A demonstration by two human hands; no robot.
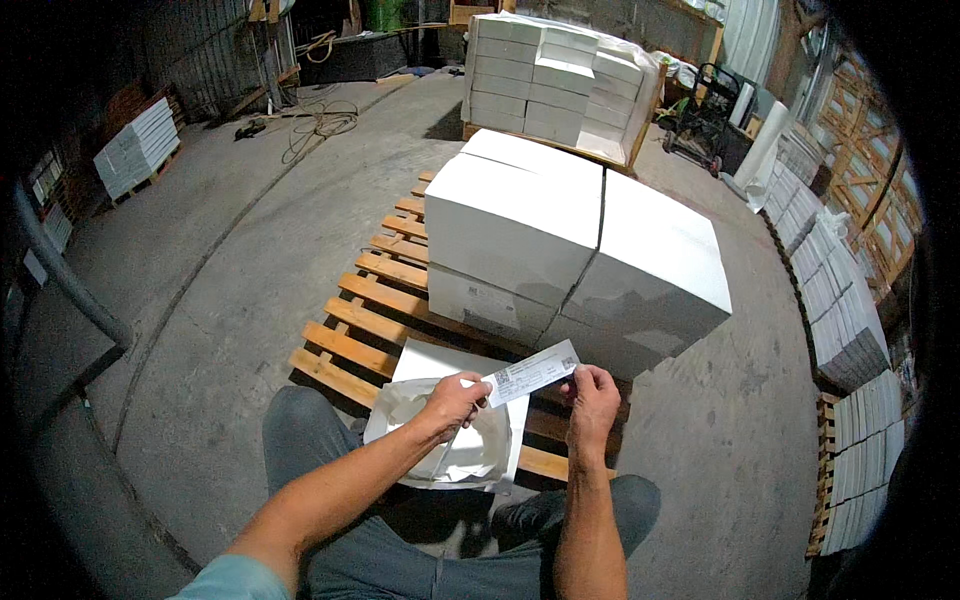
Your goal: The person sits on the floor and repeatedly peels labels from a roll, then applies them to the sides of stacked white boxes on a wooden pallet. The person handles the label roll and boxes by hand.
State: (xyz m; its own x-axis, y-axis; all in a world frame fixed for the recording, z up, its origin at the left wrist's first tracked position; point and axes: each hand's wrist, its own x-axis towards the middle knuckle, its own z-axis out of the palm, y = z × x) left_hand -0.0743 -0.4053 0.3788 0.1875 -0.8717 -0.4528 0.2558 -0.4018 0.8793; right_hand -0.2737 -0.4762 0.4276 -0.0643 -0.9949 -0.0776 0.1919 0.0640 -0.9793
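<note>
A white printed label (pixel 532 374) is stretched between my two hands, tilted up toward the right. My left hand (pixel 454 406) pinches its left end, and my right hand (pixel 593 398) pinches its right end. Under my left forearm, between my knees, a white tray-like container (pixel 382 418) holds crumpled white sheets; my arm hides part of it. It rests on a flat white board or box (pixel 430 358) on the pallet's near end. Just beyond the label stand large white boxes (pixel 520 240), stacked close together, with dark seams between them.
The wooden pallet (pixel 362 312) under the boxes has bare slats on its left. Behind it is another pallet stack of white boxes (pixel 555 85). A black hand truck (pixel 705 115) stands at the back right. Stacked white slabs (pixel 850 320) line the right side. Cable (pixel 325 125) lies coiled on the floor.
</note>
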